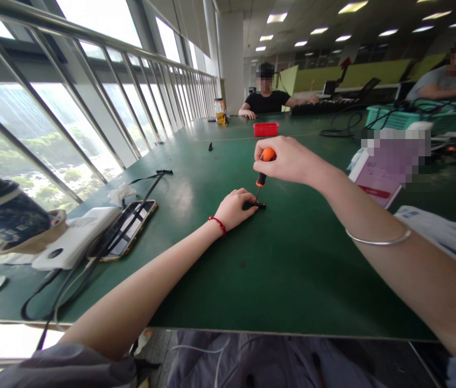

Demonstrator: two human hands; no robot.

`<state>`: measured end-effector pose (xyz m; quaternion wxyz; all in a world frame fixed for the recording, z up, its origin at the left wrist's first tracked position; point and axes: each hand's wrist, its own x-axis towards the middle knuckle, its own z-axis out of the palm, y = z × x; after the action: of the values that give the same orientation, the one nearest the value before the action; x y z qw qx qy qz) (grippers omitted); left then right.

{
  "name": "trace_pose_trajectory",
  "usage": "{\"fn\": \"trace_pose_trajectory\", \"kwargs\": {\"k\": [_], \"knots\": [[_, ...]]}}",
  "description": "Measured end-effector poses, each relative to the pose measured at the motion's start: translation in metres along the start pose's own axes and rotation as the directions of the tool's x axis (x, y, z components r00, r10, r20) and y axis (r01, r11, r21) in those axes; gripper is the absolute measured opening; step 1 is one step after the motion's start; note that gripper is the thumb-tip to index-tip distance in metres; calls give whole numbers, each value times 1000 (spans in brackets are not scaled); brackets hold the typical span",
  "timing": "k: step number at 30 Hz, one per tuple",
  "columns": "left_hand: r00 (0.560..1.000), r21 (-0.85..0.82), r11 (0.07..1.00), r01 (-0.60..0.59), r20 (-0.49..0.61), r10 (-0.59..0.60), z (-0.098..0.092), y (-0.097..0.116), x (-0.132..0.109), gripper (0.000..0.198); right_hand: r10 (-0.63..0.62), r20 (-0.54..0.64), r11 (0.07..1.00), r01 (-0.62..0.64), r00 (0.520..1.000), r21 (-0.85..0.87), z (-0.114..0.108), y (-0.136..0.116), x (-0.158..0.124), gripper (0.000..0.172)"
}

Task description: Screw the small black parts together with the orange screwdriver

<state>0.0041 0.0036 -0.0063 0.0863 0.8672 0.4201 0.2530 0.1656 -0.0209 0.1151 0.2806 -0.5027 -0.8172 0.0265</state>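
My right hand (287, 160) is closed round the orange and black handle of a small screwdriver (263, 171), held upright with its tip down on a small black part (254, 205). That part lies on the green table (252, 269). My left hand (234, 209) rests on the table with its fingers curled and pinched on the black part's left end, holding it down. A red cord is round my left wrist and a thin silver bangle round my right forearm.
To the left lie a phone (129, 229), a white power bank (76, 237), black cables and a dark cup (5, 213). A red tray (266, 129) sits farther back. A pink booklet (377, 175) and a teal basket (398, 116) are right. Two people sit at the far end.
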Motion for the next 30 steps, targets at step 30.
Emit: {"fn": "trace_pose_trajectory", "kwargs": {"k": [30], "knots": [[1000,0,1000,-5,-5,5,-1,0,0,15,2,-5,1000,-2,1000,6,1,1,0,15]]}}
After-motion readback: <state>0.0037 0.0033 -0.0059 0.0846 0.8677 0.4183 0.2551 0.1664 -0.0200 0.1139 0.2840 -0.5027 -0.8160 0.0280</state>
